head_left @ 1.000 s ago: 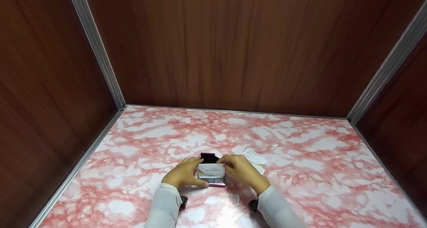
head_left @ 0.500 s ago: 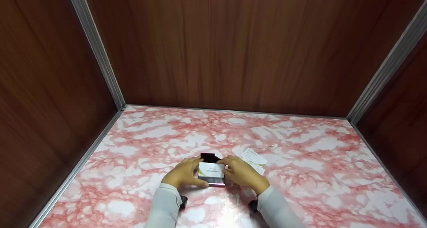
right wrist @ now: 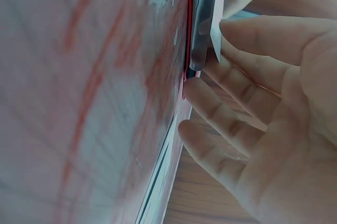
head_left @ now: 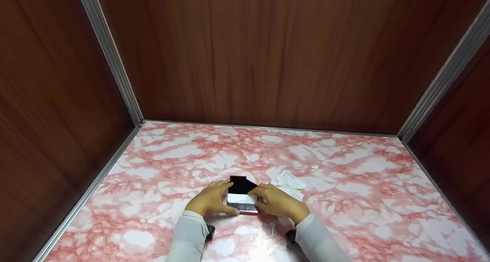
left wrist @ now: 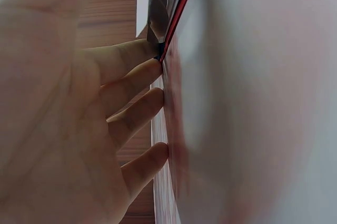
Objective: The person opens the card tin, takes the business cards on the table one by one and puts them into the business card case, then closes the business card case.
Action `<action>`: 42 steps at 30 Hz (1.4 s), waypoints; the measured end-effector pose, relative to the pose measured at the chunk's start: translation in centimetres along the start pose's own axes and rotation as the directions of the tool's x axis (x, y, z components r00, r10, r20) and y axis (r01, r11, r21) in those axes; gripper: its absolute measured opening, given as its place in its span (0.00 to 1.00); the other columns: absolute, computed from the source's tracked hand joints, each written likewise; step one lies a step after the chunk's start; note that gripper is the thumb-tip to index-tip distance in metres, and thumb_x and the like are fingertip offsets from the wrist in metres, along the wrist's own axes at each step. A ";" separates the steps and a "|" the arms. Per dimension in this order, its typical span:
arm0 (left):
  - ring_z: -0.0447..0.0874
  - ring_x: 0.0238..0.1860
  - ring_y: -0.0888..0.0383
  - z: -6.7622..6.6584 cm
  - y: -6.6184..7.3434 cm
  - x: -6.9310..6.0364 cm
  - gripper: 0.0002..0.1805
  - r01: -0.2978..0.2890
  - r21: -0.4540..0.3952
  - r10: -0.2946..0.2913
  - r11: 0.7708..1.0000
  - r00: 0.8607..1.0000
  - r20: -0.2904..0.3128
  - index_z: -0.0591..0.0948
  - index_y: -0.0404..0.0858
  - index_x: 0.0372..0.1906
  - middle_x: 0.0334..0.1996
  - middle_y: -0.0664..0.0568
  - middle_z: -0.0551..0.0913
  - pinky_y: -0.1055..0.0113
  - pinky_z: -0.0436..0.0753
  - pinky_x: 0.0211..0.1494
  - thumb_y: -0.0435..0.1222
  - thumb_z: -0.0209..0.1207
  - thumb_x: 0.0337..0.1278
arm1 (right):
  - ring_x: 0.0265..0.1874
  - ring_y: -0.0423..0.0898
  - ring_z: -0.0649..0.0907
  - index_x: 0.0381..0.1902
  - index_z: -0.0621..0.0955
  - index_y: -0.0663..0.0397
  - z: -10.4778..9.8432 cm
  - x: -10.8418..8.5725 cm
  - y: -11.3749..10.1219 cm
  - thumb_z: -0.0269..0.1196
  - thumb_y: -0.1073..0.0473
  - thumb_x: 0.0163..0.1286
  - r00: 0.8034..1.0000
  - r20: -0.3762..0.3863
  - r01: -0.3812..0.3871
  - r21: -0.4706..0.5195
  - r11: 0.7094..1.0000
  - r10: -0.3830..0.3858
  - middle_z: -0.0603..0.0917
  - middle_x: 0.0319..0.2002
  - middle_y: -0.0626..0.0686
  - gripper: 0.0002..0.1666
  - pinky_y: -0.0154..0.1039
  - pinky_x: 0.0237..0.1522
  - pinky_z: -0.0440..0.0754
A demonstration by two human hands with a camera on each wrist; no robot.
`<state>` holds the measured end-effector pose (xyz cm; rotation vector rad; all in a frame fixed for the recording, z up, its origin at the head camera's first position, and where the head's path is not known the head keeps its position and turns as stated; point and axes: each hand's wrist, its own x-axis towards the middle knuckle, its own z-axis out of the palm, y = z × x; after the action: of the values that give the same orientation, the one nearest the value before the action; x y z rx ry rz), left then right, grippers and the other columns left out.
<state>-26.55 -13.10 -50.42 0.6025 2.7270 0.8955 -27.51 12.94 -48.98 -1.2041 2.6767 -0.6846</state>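
An opened business card case (head_left: pixel 242 185) lies on the table, its dark lid folded back and its reddish edge toward me. My left hand (head_left: pixel 211 199) holds the case at its left side, thumb at the near edge and fingers toward the lid. A white business card (head_left: pixel 238 198) lies tilted at the case's metal compartment (right wrist: pixel 202 26). With thumb and forefinger my right hand (head_left: pixel 276 200) grips this card at its right end. The right wrist view shows the card's edge (right wrist: pixel 216 29) standing slightly off the metal, close to the right thumb.
Several loose business cards (head_left: pixel 291 183) lie overlapping on the table, just beyond the right hand. The red and white marbled tabletop (head_left: pixel 172 158) is bounded by dark wood panels (head_left: pixel 260 63) with grey metal corner posts.
The card has slid toward me and tipped lower into the case, baring more of the dark lid. My right hand has moved slightly nearer with it; the left hand has stayed put.
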 end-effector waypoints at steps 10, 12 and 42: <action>0.50 0.76 0.38 0.0 0.0 0.1 0.58 0.014 0.016 -0.014 1.000 1.000 0.009 0.64 0.40 0.77 0.77 0.46 0.58 0.39 0.56 0.74 0.60 0.74 0.42 | 0.49 0.49 0.79 0.67 0.77 0.59 0.0 -0.2 -0.4 0.61 0.64 0.73 0.999 0.044 -0.001 -0.063 0.998 0.004 0.79 0.54 0.53 0.25 0.47 0.52 0.80; 0.50 0.76 0.38 0.0 0.0 0.1 0.58 0.022 0.015 -0.023 1.000 1.000 0.011 0.64 0.40 0.77 0.77 0.47 0.58 0.39 0.56 0.74 0.60 0.74 0.42 | 0.53 0.51 0.78 0.68 0.76 0.57 -0.1 -0.2 -0.4 0.60 0.63 0.74 0.998 0.060 -0.014 -0.071 0.997 0.018 0.79 0.56 0.52 0.25 0.50 0.56 0.79; 0.49 0.77 0.38 0.0 0.0 -0.1 0.58 0.022 -0.010 -0.022 1.000 1.000 0.018 0.63 0.39 0.77 0.78 0.46 0.57 0.39 0.53 0.75 0.59 0.74 0.43 | 0.51 0.56 0.80 0.54 0.81 0.62 -6.2 -5.8 5.5 0.71 0.56 0.65 0.882 -0.092 -0.444 0.162 0.881 0.462 0.82 0.50 0.59 0.23 0.56 0.53 0.78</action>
<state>-26.45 -13.18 -50.45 0.5747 2.7064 0.8944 -29.13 22.57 -46.32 -0.4749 2.8021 -0.8667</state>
